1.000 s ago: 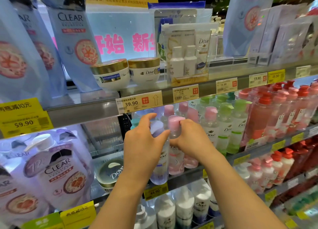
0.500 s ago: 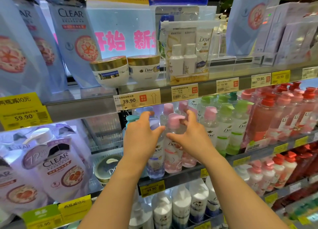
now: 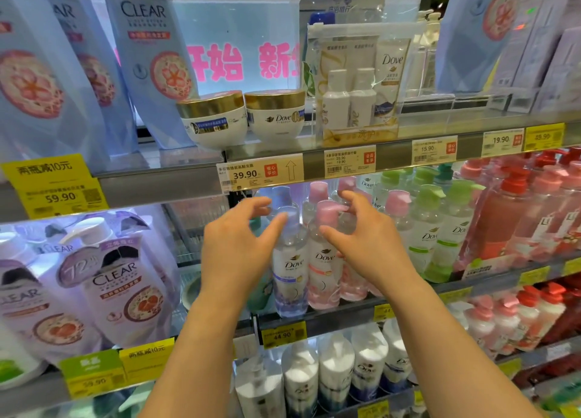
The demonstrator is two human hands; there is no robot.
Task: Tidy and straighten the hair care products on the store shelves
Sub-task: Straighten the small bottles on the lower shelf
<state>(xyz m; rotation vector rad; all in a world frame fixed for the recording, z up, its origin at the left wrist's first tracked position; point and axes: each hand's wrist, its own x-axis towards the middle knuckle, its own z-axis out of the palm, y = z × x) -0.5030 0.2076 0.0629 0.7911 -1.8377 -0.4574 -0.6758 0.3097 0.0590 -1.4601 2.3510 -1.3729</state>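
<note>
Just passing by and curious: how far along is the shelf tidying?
Done: the purple-capped Dove bottle and pink-capped Dove bottle stand upright, labels forward. In hand: nothing gripped; the left hand and right hand frame them, fingers spread. Left: the gold-lidded jars above, one turned sideways.

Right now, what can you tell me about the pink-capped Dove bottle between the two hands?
The pink-capped Dove bottle is a clear plastic bottle of pale pink liquid, with a pink pump top whose nozzle points right and a white label band reading Dove. It stands upright at the front edge of the middle shelf, close beside a purple-capped Dove bottle on its left. The right hand hovers open around it; whether the fingers touch it is unclear.
</note>
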